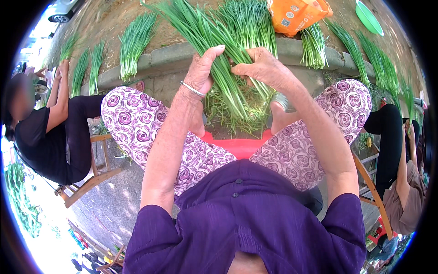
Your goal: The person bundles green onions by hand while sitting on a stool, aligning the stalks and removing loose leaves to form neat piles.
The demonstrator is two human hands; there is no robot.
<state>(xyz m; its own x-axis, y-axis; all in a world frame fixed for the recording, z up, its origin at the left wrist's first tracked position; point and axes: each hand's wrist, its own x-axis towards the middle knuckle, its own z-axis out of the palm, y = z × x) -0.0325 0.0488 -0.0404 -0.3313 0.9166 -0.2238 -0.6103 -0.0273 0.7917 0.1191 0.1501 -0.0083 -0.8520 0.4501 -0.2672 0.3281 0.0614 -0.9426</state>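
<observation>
My left hand (200, 73) is closed around a thick bunch of garlic chives (194, 27), thumb lying across it. The bunch slants, with its green leaf tips up and away to the left and its pale stems pointing down between my knees. My right hand (263, 68) pinches a thinner part of the chives (237, 50) on the right side, thumb and forefinger pressed together. The fingertips of that hand are partly hidden behind the stalks. Beneath the stems lies a heap of loose trimmings (253, 109) on the ground.
A low stone kerb (171, 55) crosses ahead, with chive bunches (137, 43) leaning on it. Beyond are an orange bag (296, 16) and a green basin (368, 19). A red plastic seat (238, 148) shows between my thighs. People sit close by on both sides, near wooden chairs (93, 180).
</observation>
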